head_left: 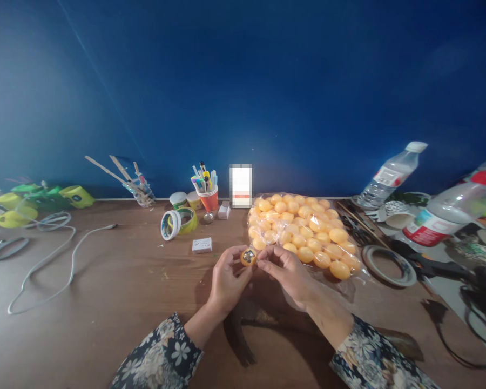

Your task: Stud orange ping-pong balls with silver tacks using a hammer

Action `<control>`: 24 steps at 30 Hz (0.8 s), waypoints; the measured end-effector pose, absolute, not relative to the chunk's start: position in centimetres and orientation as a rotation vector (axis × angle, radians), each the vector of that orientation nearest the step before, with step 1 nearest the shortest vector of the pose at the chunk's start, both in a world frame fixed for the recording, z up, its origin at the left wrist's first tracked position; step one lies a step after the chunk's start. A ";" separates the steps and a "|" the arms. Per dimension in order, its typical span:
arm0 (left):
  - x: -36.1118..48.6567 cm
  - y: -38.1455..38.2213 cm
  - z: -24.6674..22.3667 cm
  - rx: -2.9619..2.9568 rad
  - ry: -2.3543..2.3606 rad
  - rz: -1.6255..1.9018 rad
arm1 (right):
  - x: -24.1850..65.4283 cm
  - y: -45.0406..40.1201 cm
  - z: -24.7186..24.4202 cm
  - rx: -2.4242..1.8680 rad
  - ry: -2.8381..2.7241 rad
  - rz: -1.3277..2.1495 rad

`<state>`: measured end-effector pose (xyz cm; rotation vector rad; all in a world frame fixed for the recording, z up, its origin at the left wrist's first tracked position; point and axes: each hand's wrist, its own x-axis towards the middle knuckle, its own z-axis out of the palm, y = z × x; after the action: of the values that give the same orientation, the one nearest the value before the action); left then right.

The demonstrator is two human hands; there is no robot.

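Note:
An orange ball (248,256) with a dark, shiny patch on its face is pinched between the thumb and fingers of my left hand (229,275). Close on its right, my right hand (290,274) has thumb and fingertips pressed together at the ball's side; whatever they may hold is too small to make out. Just behind my hands lies a clear plastic bag (303,232) full of orange balls. A small white box (202,246) rests on the table to the left of the ball.
Tape rolls (170,225) and an orange cup of pens (209,200) stand behind on the left. A white cable (73,254) lies far left. On the right are a tape roll (389,266), plastic bottles (441,221) and a black plug (435,310).

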<state>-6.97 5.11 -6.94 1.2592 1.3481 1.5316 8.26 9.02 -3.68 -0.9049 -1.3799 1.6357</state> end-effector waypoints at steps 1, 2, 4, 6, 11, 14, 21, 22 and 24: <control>-7.0 5.1 -7.0 1.270 1.350 1.536 | 8.2 9.0 -3.6 -0.897 -1.374 1.642; -7.0 5.1 -7.0 1.277 1.350 1.538 | 8.2 9.0 -3.6 -0.886 -1.369 1.646; -6.9 5.0 -6.9 1.283 1.352 1.537 | 8.1 9.0 -3.5 -0.866 -1.353 1.642; -6.9 4.9 -6.8 1.283 1.358 1.536 | 8.1 9.1 -3.5 -0.864 -1.322 1.647; -6.7 4.8 -6.6 1.270 1.368 1.529 | 8.2 9.0 -3.9 -0.827 -1.193 1.805; -6.7 4.7 -6.4 1.290 1.356 1.525 | 8.2 9.0 -3.9 -0.797 -1.177 1.846; -6.6 4.7 -6.4 1.305 1.353 1.528 | 8.2 8.9 -3.6 -0.789 -1.198 1.848; -6.6 4.7 -6.4 1.302 1.352 1.526 | 8.1 8.9 -3.6 -0.786 -1.198 1.849; -6.6 4.7 -6.5 1.308 1.345 1.523 | 8.1 8.9 -3.7 -0.789 -1.206 1.835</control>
<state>-6.56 4.70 -6.46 1.3084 1.3449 1.5234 8.10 8.94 -3.67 -0.7893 -1.2061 1.8355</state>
